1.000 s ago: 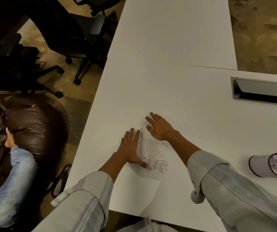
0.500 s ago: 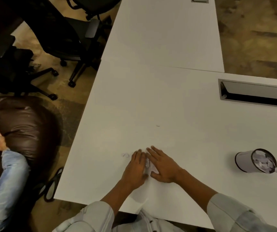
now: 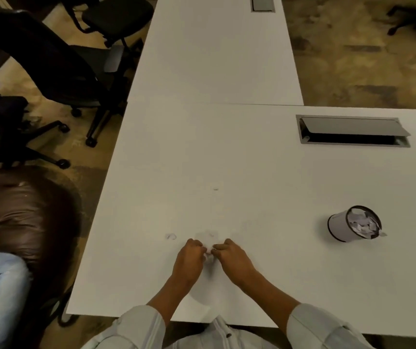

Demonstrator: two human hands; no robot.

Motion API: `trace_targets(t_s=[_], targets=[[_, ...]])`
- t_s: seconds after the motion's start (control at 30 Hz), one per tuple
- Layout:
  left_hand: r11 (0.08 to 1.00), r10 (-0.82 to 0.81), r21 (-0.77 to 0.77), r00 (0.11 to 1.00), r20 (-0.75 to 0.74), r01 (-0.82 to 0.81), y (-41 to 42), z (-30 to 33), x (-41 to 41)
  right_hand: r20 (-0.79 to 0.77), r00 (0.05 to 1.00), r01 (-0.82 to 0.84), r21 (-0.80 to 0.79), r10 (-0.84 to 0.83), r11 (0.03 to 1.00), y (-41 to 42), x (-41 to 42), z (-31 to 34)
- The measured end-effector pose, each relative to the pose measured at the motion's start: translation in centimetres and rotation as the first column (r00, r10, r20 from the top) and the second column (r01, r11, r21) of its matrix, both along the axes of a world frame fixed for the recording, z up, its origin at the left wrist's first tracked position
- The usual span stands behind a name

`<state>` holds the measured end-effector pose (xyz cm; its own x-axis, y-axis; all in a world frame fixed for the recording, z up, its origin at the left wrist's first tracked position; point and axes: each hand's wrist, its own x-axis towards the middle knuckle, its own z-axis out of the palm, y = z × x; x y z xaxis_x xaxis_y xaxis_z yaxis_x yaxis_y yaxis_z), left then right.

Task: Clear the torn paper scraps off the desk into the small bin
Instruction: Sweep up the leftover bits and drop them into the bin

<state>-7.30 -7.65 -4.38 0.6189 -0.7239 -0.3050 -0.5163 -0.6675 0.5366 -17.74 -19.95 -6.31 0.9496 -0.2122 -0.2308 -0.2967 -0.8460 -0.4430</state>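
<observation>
Both hands rest knuckles-up on the white tabletop near its front edge, at about 6 o'clock in the view; the left hand and the right hand sit just beside each other, fingers curled inward so the fingertips almost meet. Between them lies a small clump of paper scraps; each grip is curled closed around it, though the scraps are pale and partly hidden, so how much each hand holds is hard to tell. A few faint scraps lie loose just beyond the knuckles toward 12 o'clock, with one small curl at the left hand's 10 o'clock and a tiny fleck farther out. The small bin lies tipped on its side at 3 o'clock, well apart from the hands, its open mouth showing torn paper inside; one piece pokes out past its rim. A cable hatch is set in the tabletop at 1 o'clock; black office chairs stand on the floor at 10 o'clock.
</observation>
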Motion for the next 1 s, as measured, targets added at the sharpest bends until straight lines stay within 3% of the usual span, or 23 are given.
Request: trace_targets(t_s=[0.07,0.13,0.2,0.47,0.63,0.73,0.9,1.0], targets=[[0.993,0.109,-0.042,0.993,-0.053,-0.111,-0.9,0.6,0.3,0.045,0.976,0.205,0.170,-0.215,0.964,-0.4,0.0,1.1],[0.979,0.160,-0.116,0.985,-0.066,-0.166,-1.9,1.2,0.6,0.070,0.903,0.375,0.351,-0.423,0.858,-1.6,-0.7,2.0],[0.965,0.192,-0.175,0.980,-0.045,-0.197,-3.3,1.9,0.7,0.070,0.823,0.484,0.432,-0.564,0.761,-3.0,-2.1,2.8],[0.940,-0.073,-0.334,0.997,-0.008,0.066,-13.7,5.0,-2.7,0.111,0.454,0.716,0.546,-0.884,0.436,-11.3,-10.0,7.3],[0.881,-0.163,-0.466,0.976,-0.148,0.076,-22.0,7.4,-8.2,0.224,0.297,0.844,0.392,-0.928,0.365,-18.6,-15.2,10.6],[0.867,-0.182,-0.495,0.960,-0.212,0.055,-26.1,8.6,-11.4,0.249,0.331,0.867,0.300,-0.910,0.398,-22.8,-17.2,12.1],[0.875,-0.233,-0.468,0.955,-0.184,0.124,-30.2,9.3,-14.0,0.118,0.526,0.817,0.205,-0.842,0.539,-26.4,-17.9,12.1],[0.889,-0.241,-0.433,0.956,-0.166,0.149,-31.7,9.1,-14.6,0.077,0.553,0.810,0.186,-0.830,0.556,-27.4,-18.6,11.8]])
